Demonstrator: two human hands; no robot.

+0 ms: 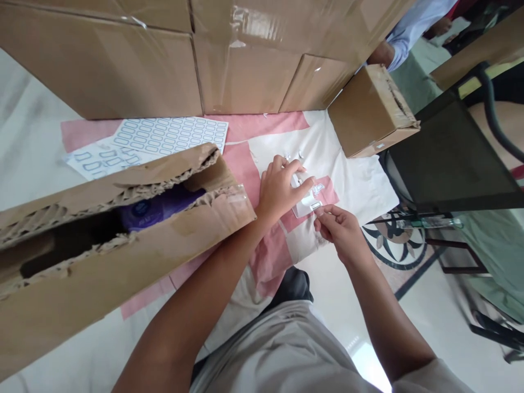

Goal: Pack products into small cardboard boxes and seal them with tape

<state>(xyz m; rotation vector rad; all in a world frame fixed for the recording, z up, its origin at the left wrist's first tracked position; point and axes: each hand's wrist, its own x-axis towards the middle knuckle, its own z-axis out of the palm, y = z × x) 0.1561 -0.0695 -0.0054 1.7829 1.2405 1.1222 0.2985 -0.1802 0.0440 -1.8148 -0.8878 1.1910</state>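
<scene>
My left hand (pixel 280 188) rests over a small white box (pixel 303 208) on the cloth, its fingers on the far side and its thumb across the top. The hand covers part of the box. At the box's near right corner, my right hand (pixel 338 225) pinches the edge of a small white label with a dark border (pixel 315 206). The label lies on or just above the box; I cannot tell whether it is stuck down. Small shiny scraps (pixel 301 154) lie just beyond my left hand.
Sheets of blue-bordered labels (pixel 172 134) lie at the back left. A torn-open carton (pixel 184 232) holding a purple item (pixel 159 208) stands left of my forearm. Large taped cartons (pixel 245 65) wall the back. Another carton (pixel 368 112) and a dark chair (pixel 454 153) stand right; a person's sleeve (pixel 417 30) shows behind.
</scene>
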